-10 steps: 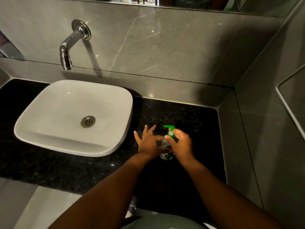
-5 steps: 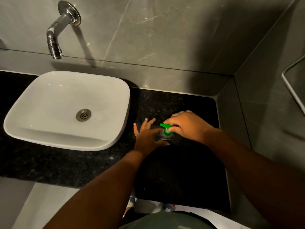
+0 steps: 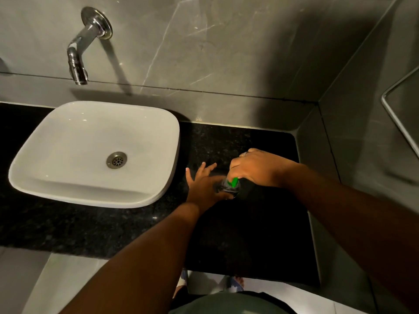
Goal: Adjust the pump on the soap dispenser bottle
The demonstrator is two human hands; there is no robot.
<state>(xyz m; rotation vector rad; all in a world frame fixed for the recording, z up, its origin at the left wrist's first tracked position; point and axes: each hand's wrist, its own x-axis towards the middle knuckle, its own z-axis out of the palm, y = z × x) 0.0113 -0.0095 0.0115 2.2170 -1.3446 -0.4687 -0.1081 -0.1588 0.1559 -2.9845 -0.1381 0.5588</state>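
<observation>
A small clear soap dispenser bottle (image 3: 226, 188) stands upright on the black granite counter (image 3: 249, 234), right of the sink. Its green pump (image 3: 233, 181) shows only as a small patch under my fingers. My left hand (image 3: 204, 184) holds the bottle's body from the left, thumb wrapped around it and the other fingers spread out past it. My right hand (image 3: 256, 167) comes from the right and above, its fingers closed over the pump head. Most of the bottle is hidden by both hands.
A white vessel sink (image 3: 95, 152) sits on the counter to the left, with a chrome wall tap (image 3: 78, 57) above it. Grey tiled walls close off the back and right side. A metal-framed edge (image 3: 399, 116) runs along the right wall.
My right hand has shifted from beside the pump to over its top, covering most of the green head. The left hand stays on the bottle. The camera has tilted down and closer.
</observation>
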